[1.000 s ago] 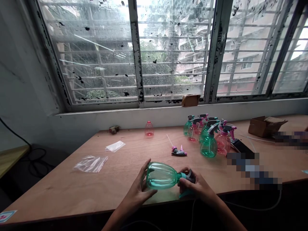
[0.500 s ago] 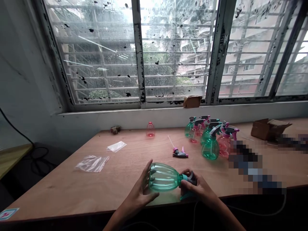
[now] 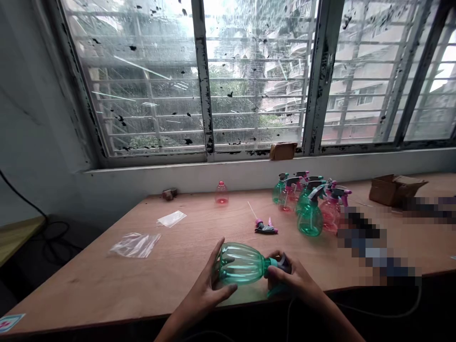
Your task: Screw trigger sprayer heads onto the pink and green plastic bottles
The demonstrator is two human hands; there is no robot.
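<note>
A green ribbed spray bottle lies on its side just above the wooden table, near the front edge. My left hand cups its round base, fingers and thumb wrapped round it. My right hand is closed on the dark and teal trigger head at the bottle's neck. A loose pink and dark trigger head with a white tube lies further back on the table.
A cluster of several green and pink spray bottles stands at the back right. A headless pink bottle stands near the window sill. Two clear plastic bags lie to the left. A cardboard box sits far right.
Both hands keep hold of the bottle; it has shifted only slightly. The view has wobbled a little.
</note>
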